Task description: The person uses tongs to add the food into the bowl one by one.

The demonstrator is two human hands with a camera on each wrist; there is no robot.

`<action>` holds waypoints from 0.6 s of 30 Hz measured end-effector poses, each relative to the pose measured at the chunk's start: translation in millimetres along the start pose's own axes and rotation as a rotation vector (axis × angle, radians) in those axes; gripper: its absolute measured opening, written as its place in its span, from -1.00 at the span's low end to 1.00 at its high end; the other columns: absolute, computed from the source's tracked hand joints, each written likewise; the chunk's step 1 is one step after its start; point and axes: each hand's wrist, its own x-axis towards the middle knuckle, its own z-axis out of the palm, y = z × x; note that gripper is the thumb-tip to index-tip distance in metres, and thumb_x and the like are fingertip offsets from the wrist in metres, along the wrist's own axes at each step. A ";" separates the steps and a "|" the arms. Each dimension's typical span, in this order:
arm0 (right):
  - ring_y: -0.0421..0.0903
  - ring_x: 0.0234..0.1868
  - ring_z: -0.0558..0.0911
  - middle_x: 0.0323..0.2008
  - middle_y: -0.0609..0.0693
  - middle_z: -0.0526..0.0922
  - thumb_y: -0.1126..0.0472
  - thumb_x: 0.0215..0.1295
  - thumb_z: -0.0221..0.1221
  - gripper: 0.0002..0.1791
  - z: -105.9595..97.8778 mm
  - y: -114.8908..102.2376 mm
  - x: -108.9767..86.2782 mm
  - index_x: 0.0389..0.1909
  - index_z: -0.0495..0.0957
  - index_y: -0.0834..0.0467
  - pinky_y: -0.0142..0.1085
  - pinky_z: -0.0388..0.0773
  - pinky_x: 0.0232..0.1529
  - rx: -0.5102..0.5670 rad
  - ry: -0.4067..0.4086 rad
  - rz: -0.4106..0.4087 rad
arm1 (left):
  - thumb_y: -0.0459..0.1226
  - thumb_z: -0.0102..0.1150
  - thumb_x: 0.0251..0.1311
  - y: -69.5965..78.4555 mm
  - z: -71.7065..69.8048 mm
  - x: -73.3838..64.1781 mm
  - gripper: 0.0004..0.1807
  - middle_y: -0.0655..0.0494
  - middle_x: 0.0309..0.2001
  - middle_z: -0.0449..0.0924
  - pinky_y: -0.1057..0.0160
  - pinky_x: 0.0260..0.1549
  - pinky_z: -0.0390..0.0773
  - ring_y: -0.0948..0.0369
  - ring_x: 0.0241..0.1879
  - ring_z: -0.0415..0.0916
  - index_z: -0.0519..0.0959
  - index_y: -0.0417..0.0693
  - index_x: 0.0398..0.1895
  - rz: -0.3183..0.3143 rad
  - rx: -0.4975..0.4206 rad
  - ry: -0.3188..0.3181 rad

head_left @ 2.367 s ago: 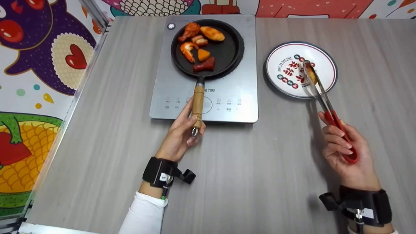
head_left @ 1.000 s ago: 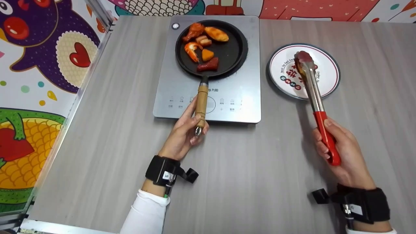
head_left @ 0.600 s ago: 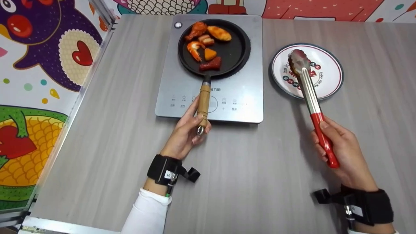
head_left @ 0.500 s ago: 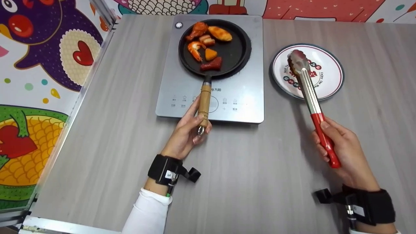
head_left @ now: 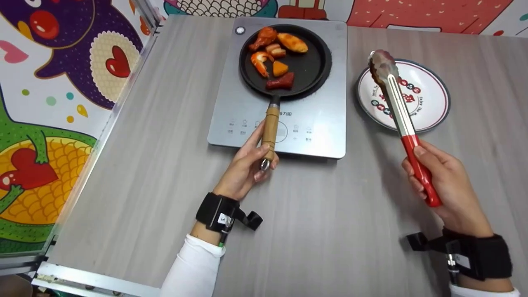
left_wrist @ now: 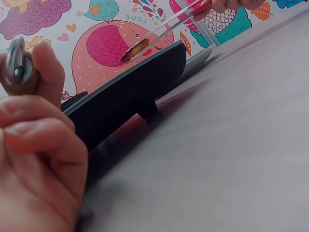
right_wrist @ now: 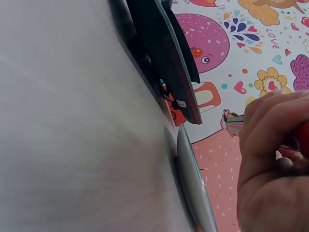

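My left hand (head_left: 243,171) grips the wooden handle (head_left: 270,130) of a black frying pan (head_left: 311,72). In the pan lie a shrimp (head_left: 259,65), a chicken drumstick (head_left: 263,38), an oval golden piece (head_left: 293,42), a layered meat cube (head_left: 275,50), an orange wedge (head_left: 280,68) and a dark red meat piece (head_left: 280,81). Red-handled metal tongs (head_left: 401,107) are held in my right hand (head_left: 449,179). Their tips pinch a browned food piece (left_wrist: 139,50), mostly hidden in the head view, above the left rim of a white plate (head_left: 433,93).
The pan stands on a silver induction cooker (head_left: 326,123), left of the plate on a grey wood-grain table (head_left: 321,231). Cartoon-printed walls (head_left: 119,62) rise at the left and back. A metal frame edge (head_left: 99,278) runs along the front left.
The tongs have turned over and moved the food piece from the middle of the plate up and leftward over its rim. My left hand stays on the handle. The head view has shifted slightly.
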 end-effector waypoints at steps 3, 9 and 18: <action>-0.15 -0.73 0.40 -0.56 0.11 0.44 0.23 0.34 -0.07 -0.50 1.7 -5.0 4.2 0.25 0.12 0.31 -0.40 0.31 -0.89 -0.039 0.007 0.014 | -0.23 -0.04 0.23 -0.4 -0.1 -0.1 -0.37 -0.02 -0.53 0.48 0.47 -0.84 0.16 0.28 -0.68 0.26 0.04 0.37 0.33 0.000 -0.008 -0.004; -0.14 -0.74 0.40 -0.56 0.12 0.45 0.21 0.33 -0.05 -0.49 1.9 -16.1 12.3 0.27 0.15 0.25 -0.38 0.30 -0.90 -0.112 -0.017 0.044 | -0.23 -0.04 0.23 -1.1 0.6 1.1 -0.36 -0.03 -0.52 0.47 0.46 -0.83 0.17 0.26 -0.62 0.31 0.03 0.38 0.33 -0.005 -0.006 -0.004; -0.14 -0.76 0.39 -0.56 0.14 0.47 0.21 0.30 0.00 -0.53 4.6 -27.0 27.8 0.19 0.23 0.30 -0.43 0.36 -0.85 -0.164 -0.057 0.066 | -0.22 0.00 0.21 -0.9 -0.6 0.4 -0.35 -0.03 -0.52 0.47 0.47 -0.84 0.15 0.24 -0.59 0.33 0.05 0.37 0.33 -0.002 -0.015 0.010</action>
